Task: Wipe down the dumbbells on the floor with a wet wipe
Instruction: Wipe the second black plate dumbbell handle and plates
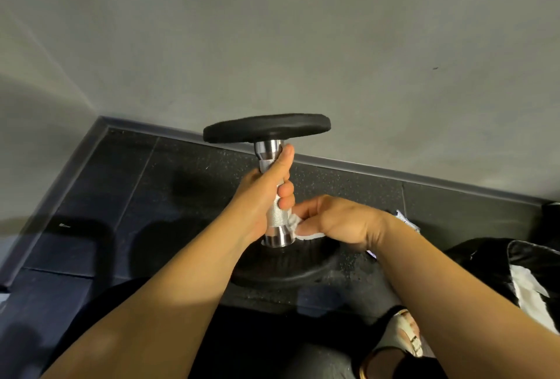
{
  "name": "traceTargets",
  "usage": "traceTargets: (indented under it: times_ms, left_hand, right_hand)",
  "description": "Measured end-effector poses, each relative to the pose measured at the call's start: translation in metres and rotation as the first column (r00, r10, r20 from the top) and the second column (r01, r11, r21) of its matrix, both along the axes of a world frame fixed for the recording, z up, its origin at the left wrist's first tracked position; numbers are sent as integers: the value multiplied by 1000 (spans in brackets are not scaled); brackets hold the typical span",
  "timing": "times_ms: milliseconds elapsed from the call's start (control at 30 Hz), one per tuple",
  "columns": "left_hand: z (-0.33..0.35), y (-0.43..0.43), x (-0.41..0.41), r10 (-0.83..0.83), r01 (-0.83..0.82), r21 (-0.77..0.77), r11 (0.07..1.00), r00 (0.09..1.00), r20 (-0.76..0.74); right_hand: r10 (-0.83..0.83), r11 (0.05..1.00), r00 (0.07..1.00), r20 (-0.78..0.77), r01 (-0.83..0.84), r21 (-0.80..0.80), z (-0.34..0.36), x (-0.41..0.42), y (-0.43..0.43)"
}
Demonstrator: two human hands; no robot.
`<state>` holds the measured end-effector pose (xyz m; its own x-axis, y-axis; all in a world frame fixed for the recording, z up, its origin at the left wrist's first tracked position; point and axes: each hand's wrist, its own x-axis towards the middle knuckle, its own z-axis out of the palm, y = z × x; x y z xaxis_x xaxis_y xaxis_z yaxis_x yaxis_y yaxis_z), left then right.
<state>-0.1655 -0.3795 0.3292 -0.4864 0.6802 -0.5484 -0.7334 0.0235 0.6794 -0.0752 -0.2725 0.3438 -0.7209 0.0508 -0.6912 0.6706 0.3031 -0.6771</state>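
A dumbbell (266,128) with black round plates and a chrome knurled handle stands upright on the dark rubber floor, one plate down, one plate up. My left hand (263,196) grips the upper part of the handle, thumb pointing up. My right hand (336,221) pinches a white wet wipe (298,228) against the lower end of the handle, just above the bottom plate (303,269).
A grey wall with a baseboard (394,174) runs close behind the dumbbell. A black bag with white fabric (521,269) lies at the right. A wipe packet (407,219) peeks out behind my right wrist. My foot in a sandal (403,336) is at the bottom right.
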Motion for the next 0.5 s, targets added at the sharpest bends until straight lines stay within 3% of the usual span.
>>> traceTargets:
  times_ms: [100,200,400,500]
  left_hand:
    - [5,-1,-6,-114,108,90,990,991,65]
    - [5,-1,-5,-132,123,107,987,988,79]
    - [0,6,5,104,-107,-105,989,994,-34]
    - [0,7,6,134,-154,-167,974,983,-124]
  right_hand:
    - [-22,986,999,38,28,-165,-2,2,8]
    - [1,976,998,63,13,-219,2,0,10]
    - [78,997,994,81,-76,-26,7,-5,1]
    - [75,994,994,75,-81,76,6,-9,-7]
